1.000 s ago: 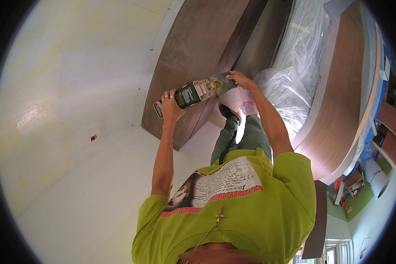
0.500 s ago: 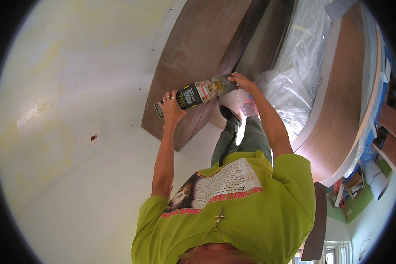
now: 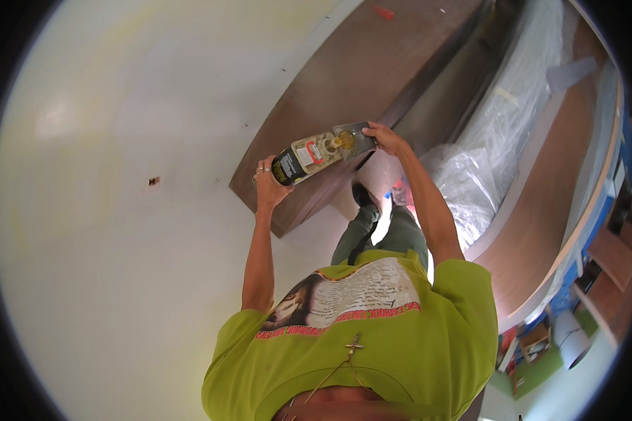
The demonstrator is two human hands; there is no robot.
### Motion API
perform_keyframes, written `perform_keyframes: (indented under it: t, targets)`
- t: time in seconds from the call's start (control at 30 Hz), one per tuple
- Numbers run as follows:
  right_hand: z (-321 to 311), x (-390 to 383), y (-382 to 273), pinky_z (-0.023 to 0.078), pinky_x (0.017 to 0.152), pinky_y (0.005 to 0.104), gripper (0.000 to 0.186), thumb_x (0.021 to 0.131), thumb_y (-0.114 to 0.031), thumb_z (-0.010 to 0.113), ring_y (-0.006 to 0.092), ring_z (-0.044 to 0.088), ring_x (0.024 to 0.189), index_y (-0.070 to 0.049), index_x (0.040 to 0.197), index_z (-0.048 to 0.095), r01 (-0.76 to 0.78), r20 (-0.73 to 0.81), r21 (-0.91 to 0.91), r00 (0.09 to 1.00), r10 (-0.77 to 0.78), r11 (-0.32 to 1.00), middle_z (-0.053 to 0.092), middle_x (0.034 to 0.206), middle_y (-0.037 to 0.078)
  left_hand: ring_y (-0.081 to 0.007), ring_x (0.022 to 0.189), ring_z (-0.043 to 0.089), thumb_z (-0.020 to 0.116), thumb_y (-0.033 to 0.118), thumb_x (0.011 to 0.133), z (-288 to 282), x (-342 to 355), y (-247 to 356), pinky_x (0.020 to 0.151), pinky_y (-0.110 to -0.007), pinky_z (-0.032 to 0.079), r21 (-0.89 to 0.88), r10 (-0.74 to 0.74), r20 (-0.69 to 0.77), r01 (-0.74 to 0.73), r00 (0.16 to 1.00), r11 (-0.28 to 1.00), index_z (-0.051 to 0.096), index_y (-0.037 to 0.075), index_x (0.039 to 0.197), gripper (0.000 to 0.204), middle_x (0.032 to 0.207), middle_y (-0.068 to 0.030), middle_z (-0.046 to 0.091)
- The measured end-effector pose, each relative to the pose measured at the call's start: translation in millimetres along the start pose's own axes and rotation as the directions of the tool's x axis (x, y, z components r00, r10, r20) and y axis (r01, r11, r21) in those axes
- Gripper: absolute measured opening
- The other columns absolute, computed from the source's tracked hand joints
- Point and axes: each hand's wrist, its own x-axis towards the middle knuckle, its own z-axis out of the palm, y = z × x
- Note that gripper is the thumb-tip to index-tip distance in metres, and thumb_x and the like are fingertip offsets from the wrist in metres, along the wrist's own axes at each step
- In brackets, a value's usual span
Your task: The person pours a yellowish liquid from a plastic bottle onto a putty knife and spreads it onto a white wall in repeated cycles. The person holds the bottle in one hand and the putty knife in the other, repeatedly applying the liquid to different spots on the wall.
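Observation:
My left hand (image 3: 270,184) is wrapped round the lower end of a rectangular can (image 3: 309,157) with a black label and a stained, beige upper part. The can lies tilted, its narrow spout toward my right hand. At its outer edge, my right hand (image 3: 386,137) pinches a flat grey plate (image 3: 362,139). An amber liquid patch (image 3: 346,141) shows on the plate beside the spout. Whether liquid is flowing cannot be made out. Both arms reach forward, holding can and plate close together above a brown wooden panel.
The long brown panel (image 3: 344,63) lies ahead, with a small red object (image 3: 383,12) at its far end. Clear plastic sheeting (image 3: 498,140) covers things at right, beside a curved wooden piece (image 3: 548,203). A white wall (image 3: 105,231) with a small hole (image 3: 154,182) stands at left.
The view has turned slightly. The plate now faces me more squarely, showing more of the amber patch. The can's base, visible before, is now mostly hidden behind my left hand.

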Motion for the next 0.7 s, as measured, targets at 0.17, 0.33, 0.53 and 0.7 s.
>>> perform_keyframes:
  t: [0.17, 0.33, 0.53, 0.7]
  targets:
    - [52, 16, -46, 0.052, 0.079, 0.0337, 0.021, 0.104, -0.028, 0.061, 0.0081, 0.061, 0.091, -0.017, 0.121, 0.063, 0.017, 0.163, -0.054, 0.987, -0.008, 0.998, 0.065, 0.104, -0.006, -0.0367, 0.127, 0.052, 0.097, 0.006, 0.050, -10, -30, -35, 0.109, -0.045, 0.046, -0.207, -0.140, -0.071, 0.122, 0.988, 0.971, 0.046, 0.007, 0.138, 0.101, 0.134, -0.0148, 0.051]
    - [99, 31, -66, 0.051, 0.083, 0.0404, 0.018, 0.105, -0.026, 0.059, 0.0111, 0.064, 0.098, -0.018, 0.121, 0.062, -0.011, 0.221, -0.066, 0.975, 0.026, 0.998, 0.067, 0.111, -0.004, -0.0336, 0.131, 0.051, 0.098, 0.004, 0.052, -8, -50, -61, 0.113, -0.043, 0.043, -0.374, -0.249, -0.136, 0.183, 0.959, 0.909, 0.042, 0.005, 0.142, 0.106, 0.140, -0.0151, 0.049]
    - [134, 48, -70, 0.049, 0.097, 0.0468, 0.028, 0.105, -0.027, 0.060, 0.0155, 0.064, 0.108, -0.014, 0.129, 0.058, -0.044, 0.317, -0.083, 0.946, 0.068, 0.996, 0.066, 0.121, 0.000, -0.0321, 0.132, 0.052, 0.096, 0.000, 0.051, 6, -72, -96, 0.114, -0.040, 0.042, -0.619, -0.341, -0.143, 0.185, 0.929, 0.763, 0.041, 0.003, 0.142, 0.106, 0.139, -0.0155, 0.050]
    - [162, 93, -55, 0.039, 0.113, 0.0554, 0.065, 0.102, -0.033, 0.063, 0.0263, 0.046, 0.142, -0.008, 0.157, 0.038, -0.089, 0.199, -0.309, 0.967, 0.156, 0.947, 0.044, 0.158, 0.011, -0.0318, 0.130, 0.053, 0.096, 0.000, 0.052, 23, -84, -112, 0.113, -0.041, 0.043, -0.692, -0.401, -0.172, 0.180, 0.900, 0.699, 0.037, 0.003, 0.145, 0.110, 0.139, -0.0184, 0.051]
